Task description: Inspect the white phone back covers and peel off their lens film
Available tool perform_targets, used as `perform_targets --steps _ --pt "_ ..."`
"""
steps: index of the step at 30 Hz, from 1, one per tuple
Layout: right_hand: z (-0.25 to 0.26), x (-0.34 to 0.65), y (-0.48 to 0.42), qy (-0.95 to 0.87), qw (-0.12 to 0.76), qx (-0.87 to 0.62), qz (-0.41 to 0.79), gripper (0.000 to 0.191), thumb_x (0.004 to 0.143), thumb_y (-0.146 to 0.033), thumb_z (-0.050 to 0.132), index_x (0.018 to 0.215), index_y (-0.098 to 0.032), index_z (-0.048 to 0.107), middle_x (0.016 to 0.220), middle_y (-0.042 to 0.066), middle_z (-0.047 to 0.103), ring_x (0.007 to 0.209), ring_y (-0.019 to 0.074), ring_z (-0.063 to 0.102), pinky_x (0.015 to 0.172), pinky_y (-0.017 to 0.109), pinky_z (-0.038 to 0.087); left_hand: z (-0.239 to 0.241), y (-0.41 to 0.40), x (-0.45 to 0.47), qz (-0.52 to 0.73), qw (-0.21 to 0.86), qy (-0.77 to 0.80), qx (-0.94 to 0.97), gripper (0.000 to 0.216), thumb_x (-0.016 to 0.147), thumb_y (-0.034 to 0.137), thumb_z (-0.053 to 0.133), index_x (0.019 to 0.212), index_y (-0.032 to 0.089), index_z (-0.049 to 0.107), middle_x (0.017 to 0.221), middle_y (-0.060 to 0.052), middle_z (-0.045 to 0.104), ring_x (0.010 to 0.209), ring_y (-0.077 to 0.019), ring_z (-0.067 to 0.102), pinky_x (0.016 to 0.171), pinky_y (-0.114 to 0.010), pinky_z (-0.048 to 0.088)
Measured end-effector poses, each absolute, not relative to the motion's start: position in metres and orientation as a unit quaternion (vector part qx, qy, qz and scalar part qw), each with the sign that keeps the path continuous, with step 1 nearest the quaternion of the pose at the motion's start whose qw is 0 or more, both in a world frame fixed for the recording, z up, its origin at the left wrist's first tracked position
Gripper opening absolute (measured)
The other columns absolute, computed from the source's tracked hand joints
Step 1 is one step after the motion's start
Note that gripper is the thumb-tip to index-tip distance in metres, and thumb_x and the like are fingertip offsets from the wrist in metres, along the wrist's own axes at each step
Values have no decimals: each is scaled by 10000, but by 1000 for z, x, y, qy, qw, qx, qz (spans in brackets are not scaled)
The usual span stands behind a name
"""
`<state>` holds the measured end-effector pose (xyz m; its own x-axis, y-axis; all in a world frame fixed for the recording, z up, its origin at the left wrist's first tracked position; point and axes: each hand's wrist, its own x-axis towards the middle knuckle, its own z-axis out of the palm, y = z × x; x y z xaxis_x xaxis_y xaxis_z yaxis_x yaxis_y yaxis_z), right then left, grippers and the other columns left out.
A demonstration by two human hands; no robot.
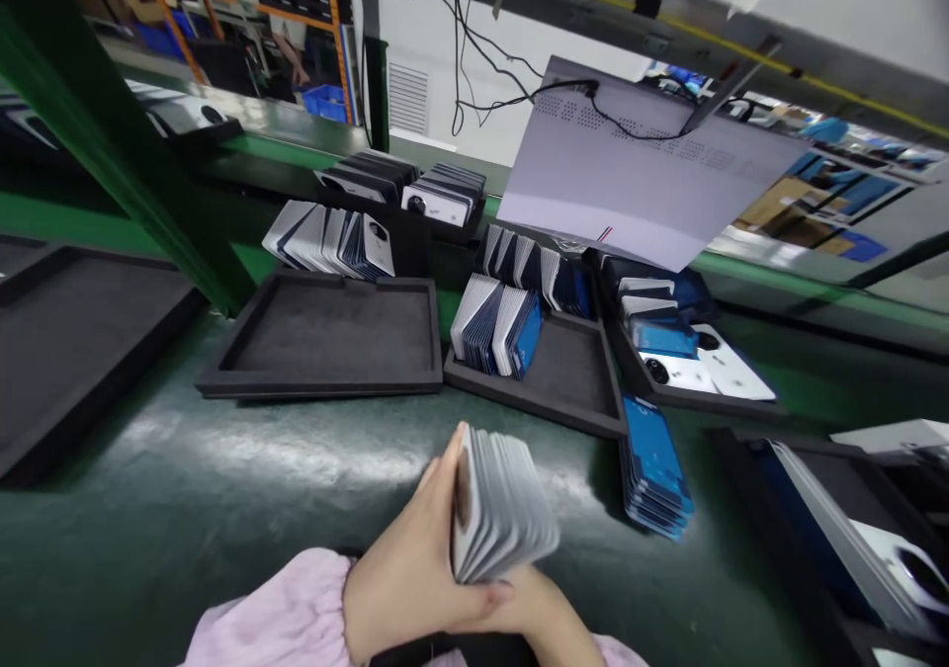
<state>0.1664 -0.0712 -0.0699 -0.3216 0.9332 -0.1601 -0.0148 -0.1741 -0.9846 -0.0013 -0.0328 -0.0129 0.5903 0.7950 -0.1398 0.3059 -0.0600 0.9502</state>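
A fanned stack of pale phone back covers (508, 509) stands on edge between my hands, low in the middle of the head view. My left hand (411, 563) is closed on it, with fingers up along its left face and the thumb under its near lower edge. My right hand (538, 603) reaches in at the lower right, against the underside of the stack; its fingers are mostly hidden. Beyond the hands lies a dark tray (534, 405) partly filled with upright covers (496, 326). To the right, a pile of blue-faced covers (656, 459) rests on the green bench.
A dark foam tray (333, 326) sits ahead on the left, with a row of covers (330, 237) behind it. More trays flank the bench, including one of white covers (733, 361). A green post (123, 133) slants across the left; a grey panel (638, 163) leans at the back.
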Motion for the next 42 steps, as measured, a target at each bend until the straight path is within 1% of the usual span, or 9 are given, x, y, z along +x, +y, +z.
perform_targets --steps 2,4,7,10,14,19,24,30,42 --pt "-62 163 -73 -540 368 -415 633 1005 674 -457 1015 1563 -261 589 1695 90 466 1626 404 262 1356 551 18 -4 -39 3 204 519 446 700 1317 707 222 819 1713 46 -14 1736 -324 301 1620 -438 288 1314 -656 227" --pt "-57 157 -70 -548 356 -395 646 1099 594 -393 1051 1576 -259 576 1662 102 510 1588 417 351 1346 557 144 2 -43 2 191 474 484 711 1239 719 182 769 1717 77 42 1653 -302 457 1513 -419 480 1261 -606 370" --pt "-58 143 -65 -524 364 -414 649 897 671 -336 1003 1487 -263 637 1476 135 669 1379 392 612 1180 560 464 3 -38 -13 170 388 555 716 1099 768 173 741 1703 93 170 1457 -266 617 1282 -412 669 1082 -547 546" --pt "-69 132 -63 -483 396 -473 621 808 792 -340 884 1519 -289 535 1432 139 618 1149 297 703 939 471 601 -4 -27 -41 136 274 645 701 924 846 157 705 1663 54 286 1262 -254 661 1077 -458 728 920 -569 588" --pt "-81 126 -59 -468 392 -505 610 757 883 -338 751 1559 -307 410 1223 83 621 808 179 693 695 372 599 -14 -12 -77 90 151 697 696 727 915 148 659 1557 -75 403 1120 -265 647 1030 -511 697 906 -599 560" --pt "-79 118 -53 -488 368 -494 619 634 863 -285 753 1448 -301 509 1127 34 637 740 151 701 577 287 583 -29 -4 -94 94 91 685 717 742 898 267 764 1480 -76 455 1338 -311 558 1242 -498 587 1080 -566 499" --pt "-74 117 -51 -495 357 -491 622 571 878 -269 745 1412 -248 543 1119 38 638 725 137 692 569 264 591 -45 -6 -103 128 86 670 726 864 907 346 758 1535 -91 357 1332 -329 586 1240 -523 592 1088 -619 492" --pt "-73 120 -52 -494 346 -493 627 540 915 -194 753 1414 -197 547 1120 48 646 720 127 683 569 238 591 -44 -4 -123 167 149 645 731 533 965 443 624 1322 51 568 1341 -257 609 1245 -448 645 1095 -547 524" --pt "-69 128 -51 -480 329 -505 638 573 925 0 697 1445 -182 539 1104 35 659 695 109 694 547 200 595 -42 -1 -119 209 214 663 687 792 856 640 623 1381 49 566 1312 -280 641 1279 -483 597 1108 -623 472"
